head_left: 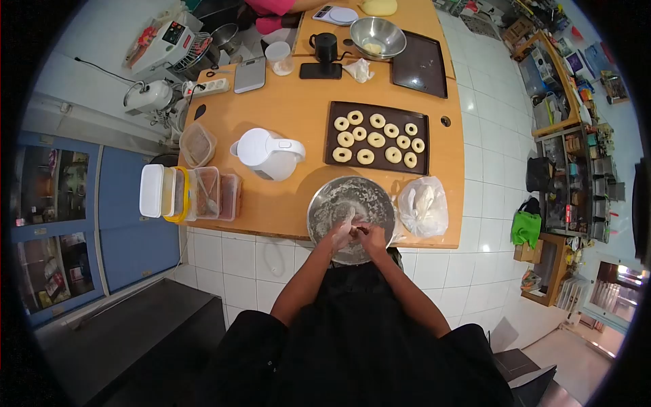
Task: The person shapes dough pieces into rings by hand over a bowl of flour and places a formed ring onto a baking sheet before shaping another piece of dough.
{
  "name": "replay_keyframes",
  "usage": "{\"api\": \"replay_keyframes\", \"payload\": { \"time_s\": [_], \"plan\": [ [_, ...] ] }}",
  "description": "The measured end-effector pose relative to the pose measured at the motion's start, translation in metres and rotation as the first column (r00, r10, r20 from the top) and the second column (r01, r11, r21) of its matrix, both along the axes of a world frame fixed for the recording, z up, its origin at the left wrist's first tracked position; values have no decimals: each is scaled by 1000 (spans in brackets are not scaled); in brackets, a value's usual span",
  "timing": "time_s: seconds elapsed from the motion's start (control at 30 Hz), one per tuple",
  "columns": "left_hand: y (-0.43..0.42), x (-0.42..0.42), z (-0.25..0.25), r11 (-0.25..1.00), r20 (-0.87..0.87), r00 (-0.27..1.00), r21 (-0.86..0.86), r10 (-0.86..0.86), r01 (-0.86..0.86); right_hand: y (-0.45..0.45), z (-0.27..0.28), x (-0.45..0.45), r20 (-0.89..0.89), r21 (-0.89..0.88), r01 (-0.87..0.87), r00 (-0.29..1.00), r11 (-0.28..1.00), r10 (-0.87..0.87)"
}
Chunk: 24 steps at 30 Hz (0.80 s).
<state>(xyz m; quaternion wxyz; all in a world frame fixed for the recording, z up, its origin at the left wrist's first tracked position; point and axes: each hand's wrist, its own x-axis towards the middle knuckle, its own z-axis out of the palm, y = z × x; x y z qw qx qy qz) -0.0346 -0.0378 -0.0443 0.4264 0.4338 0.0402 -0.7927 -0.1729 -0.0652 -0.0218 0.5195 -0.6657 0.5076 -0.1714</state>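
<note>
A large metal mixing bowl sits at the table's front edge, its inside smeared with flour and bits of dough. Over it my two hands meet. My left hand is whitened with flour, with fingers stretched out. Against its fingers presses my right hand, its own fingers curled together; whatever lies between them is too small to make out. Right of the bowl lies a clear plastic bag with something pale inside. Beyond the bowl, a dark baking tray carries several pale dough rings.
A white electric kettle and plastic containers stand to the left. Farther back are a grey scale, a black jug, a second metal bowl and another dark tray. A co-worker's pink sleeve shows at the far end.
</note>
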Motion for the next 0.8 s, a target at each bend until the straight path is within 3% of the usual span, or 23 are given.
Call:
{"api": "replay_keyframes", "payload": {
  "time_s": [0.1, 0.2, 0.3, 0.4, 0.5, 0.6, 0.7, 0.8],
  "plan": [
    [1, 1, -18, 997, 183, 981, -48, 68, -60, -4, 29, 3, 16, 68, -23, 1000, 997, 22],
    [-2, -5, -11, 968, 269, 933, -144, 239, -207, -2, 26, 9, 238, 91, 53, 969, 994, -73],
    [-11, -7, -1, 968, 410, 878, -144, 246, -204, -8, 23, 11, 300, 226, 89, 941, 970, -156],
    [-18, -18, 35, 902, 215, 876, -91, 431, -422, -12, 15, 4, 101, -308, -23, 993, 951, 56],
    [-9, -20, -8, 912, -101, 913, -76, 396, -403, -8, 10, 2, 45, -365, -27, 998, 931, 46],
    [-7, -29, -21, 932, 35, 935, -107, 352, -347, -8, 24, 0, -58, -120, -58, 997, 991, 51],
    [-10, -19, 25, 925, 121, 917, -43, 381, -379, -7, 27, 1, 11, 145, -206, 978, 968, 207],
    [-2, -24, 16, 956, 350, 896, -200, 273, -213, -4, 25, 4, 119, 512, -99, 992, 853, 44]
  ]
}}
